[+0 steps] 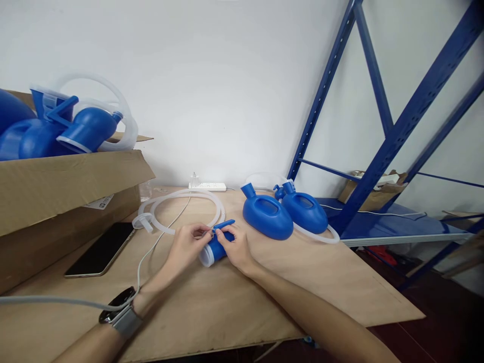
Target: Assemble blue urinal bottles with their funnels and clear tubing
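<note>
A blue urinal funnel (217,250) with a white rim lies on the table in front of me, its open end toward me and slightly left. A slim blue arm (227,224) sticks out at its top. My left hand (189,245) pinches at the base of this arm, fingertips together. Close against it, my right hand (238,248) grips the funnel's upper side with bent fingers. The fingertips hide the joint between arm and funnel. Behind my hands lies a coiled clear tube (185,193) with a white cap (143,221) at its left end.
Two blue urinal bottles (267,217) (304,212) stand to the right, with tubing around them. At left, a cardboard box (75,176) holds more blue parts beside a black phone (101,250). A white cable (141,259) crosses my left wrist. A power strip (212,186) lies by the wall; blue shelving (393,136) rises at right.
</note>
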A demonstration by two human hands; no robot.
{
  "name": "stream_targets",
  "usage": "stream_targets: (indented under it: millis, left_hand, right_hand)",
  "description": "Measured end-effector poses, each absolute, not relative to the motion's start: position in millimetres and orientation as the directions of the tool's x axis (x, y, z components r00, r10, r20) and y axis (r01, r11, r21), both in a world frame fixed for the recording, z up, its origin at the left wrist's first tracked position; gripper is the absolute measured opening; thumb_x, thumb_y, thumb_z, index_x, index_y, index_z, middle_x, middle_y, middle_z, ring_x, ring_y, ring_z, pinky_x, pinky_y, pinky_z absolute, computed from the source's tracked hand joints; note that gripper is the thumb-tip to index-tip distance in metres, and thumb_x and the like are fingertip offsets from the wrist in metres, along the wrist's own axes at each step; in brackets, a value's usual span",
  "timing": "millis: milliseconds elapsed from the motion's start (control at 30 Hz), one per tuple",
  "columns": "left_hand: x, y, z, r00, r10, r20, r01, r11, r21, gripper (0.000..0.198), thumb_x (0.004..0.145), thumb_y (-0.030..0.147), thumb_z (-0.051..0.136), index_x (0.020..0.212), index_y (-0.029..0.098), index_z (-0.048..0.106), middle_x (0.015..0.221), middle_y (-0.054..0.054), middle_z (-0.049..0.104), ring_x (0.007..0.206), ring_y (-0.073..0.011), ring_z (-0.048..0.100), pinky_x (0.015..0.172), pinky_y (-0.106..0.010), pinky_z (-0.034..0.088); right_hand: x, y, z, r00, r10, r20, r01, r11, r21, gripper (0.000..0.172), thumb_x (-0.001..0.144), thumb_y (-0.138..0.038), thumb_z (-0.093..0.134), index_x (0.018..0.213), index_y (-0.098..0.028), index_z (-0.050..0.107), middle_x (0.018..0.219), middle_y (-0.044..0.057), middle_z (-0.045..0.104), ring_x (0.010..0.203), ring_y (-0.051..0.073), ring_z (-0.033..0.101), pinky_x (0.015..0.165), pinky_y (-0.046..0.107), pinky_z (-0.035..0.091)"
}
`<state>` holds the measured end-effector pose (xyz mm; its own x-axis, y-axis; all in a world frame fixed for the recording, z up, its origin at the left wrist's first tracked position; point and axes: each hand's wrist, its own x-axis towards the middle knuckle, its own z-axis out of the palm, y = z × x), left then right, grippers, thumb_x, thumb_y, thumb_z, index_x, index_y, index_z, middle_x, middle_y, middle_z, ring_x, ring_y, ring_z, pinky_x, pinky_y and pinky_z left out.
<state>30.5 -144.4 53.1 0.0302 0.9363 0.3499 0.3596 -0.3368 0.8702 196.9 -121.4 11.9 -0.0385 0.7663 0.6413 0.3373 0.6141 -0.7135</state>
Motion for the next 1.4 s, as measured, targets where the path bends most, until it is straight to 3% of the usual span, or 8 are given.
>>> stream_targets:
  millis: [333, 600, 767, 867, 1067, 1167, 1267, 1400]
  left_hand:
    - [29.3, -141.0, 42.7, 0.051, 0.948, 0.314, 0.312, -0.314, 0.897, 0.027, 0.072, 0.044, 0.067, 0.075, 0.019, 0.077, 0.079, -0.007, 0.080, 0.076, -0.0256, 0.075, 0.072, -0.033, 0.057]
    - [20.3, -133.7, 43.1, 0.183, 0.981, 0.060, 0.088, -0.077, 0.993, 0.019, 0.065, 0.034, 0.074, 0.070, 0.016, 0.077, 0.069, -0.006, 0.075, 0.060, -0.0156, 0.065, 0.059, -0.025, 0.050]
    - [15.0, -136.3, 45.2, 0.243, 0.967, -0.070, 0.037, 0.063, 0.997, 0.013, 0.064, 0.028, 0.077, 0.069, 0.016, 0.077, 0.070, -0.004, 0.073, 0.067, -0.0127, 0.064, 0.062, -0.021, 0.050]
    - [15.9, -136.3, 45.1, 0.229, 0.969, -0.091, 0.046, 0.083, 0.996, 0.015, 0.063, 0.030, 0.078, 0.070, 0.016, 0.077, 0.075, -0.005, 0.074, 0.071, -0.0137, 0.064, 0.061, -0.022, 0.051]
    - [17.9, -130.5, 44.2, 0.188, 0.982, -0.026, 0.083, 0.011, 0.997, 0.026, 0.069, 0.042, 0.077, 0.074, 0.016, 0.077, 0.083, -0.009, 0.077, 0.076, -0.0176, 0.068, 0.060, -0.023, 0.051]
    - [11.8, -126.7, 47.1, 0.152, 0.988, 0.018, 0.100, -0.033, 0.994, 0.034, 0.075, 0.049, 0.074, 0.084, 0.016, 0.079, 0.093, -0.012, 0.079, 0.087, -0.0220, 0.072, 0.068, -0.027, 0.056]
    - [3.1, -123.5, 54.2, 0.133, 0.989, 0.065, 0.109, -0.080, 0.991, 0.043, 0.077, 0.056, 0.073, 0.092, 0.016, 0.080, 0.103, -0.014, 0.079, 0.099, -0.0276, 0.073, 0.077, -0.032, 0.060]
    - [-5.0, -120.9, 63.8, 0.148, 0.979, 0.142, 0.113, -0.159, 0.981, 0.046, 0.075, 0.057, 0.075, 0.096, 0.017, 0.079, 0.105, -0.013, 0.079, 0.102, -0.0293, 0.073, 0.083, -0.037, 0.061]
  right_hand:
    - [202.5, -121.6, 11.9, -0.164, 0.677, 0.718, 0.449, 0.699, -0.557, 0.023, 0.093, -0.034, 0.063, 0.074, -0.023, 0.070, 0.077, 0.006, 0.073, 0.076, 0.022, 0.066, 0.076, 0.037, 0.053]
    - [206.3, -120.9, 12.0, -0.278, 0.602, 0.748, 0.477, 0.763, -0.437, 0.025, 0.095, -0.033, 0.058, 0.075, -0.023, 0.070, 0.074, 0.006, 0.072, 0.069, 0.021, 0.065, 0.074, 0.037, 0.053]
    - [208.6, -119.8, 10.9, -0.338, 0.530, 0.778, 0.452, 0.816, -0.360, 0.028, 0.094, -0.032, 0.059, 0.071, -0.022, 0.070, 0.070, 0.008, 0.071, 0.067, 0.022, 0.064, 0.072, 0.037, 0.054]
    - [209.6, -118.7, 10.3, -0.331, 0.542, 0.772, 0.434, 0.814, -0.386, 0.025, 0.093, -0.031, 0.061, 0.072, -0.023, 0.071, 0.072, 0.007, 0.073, 0.068, 0.022, 0.066, 0.074, 0.037, 0.054]
    - [206.5, -114.1, 11.9, -0.257, 0.732, 0.630, 0.380, 0.677, -0.630, 0.028, 0.096, -0.035, 0.059, 0.076, -0.022, 0.074, 0.081, 0.006, 0.077, 0.079, 0.022, 0.070, 0.082, 0.036, 0.054]
    - [210.2, -107.3, 8.9, -0.278, 0.755, 0.593, 0.338, 0.655, -0.676, 0.023, 0.096, -0.038, 0.059, 0.099, -0.022, 0.076, 0.108, 0.009, 0.077, 0.104, 0.025, 0.069, 0.099, 0.041, 0.052]
    - [218.4, -99.4, 2.9, -0.339, 0.771, 0.539, 0.332, 0.634, -0.699, 0.045, 0.090, -0.040, 0.067, 0.132, -0.023, 0.065, 0.143, 0.012, 0.061, 0.136, 0.029, 0.053, 0.117, 0.048, 0.039]
    - [223.1, -95.1, -3.7, -0.451, 0.756, 0.474, 0.376, 0.643, -0.668, 0.092, 0.073, -0.033, 0.081, 0.154, -0.018, 0.040, 0.158, 0.018, 0.041, 0.150, 0.034, 0.034, 0.124, 0.052, 0.029]
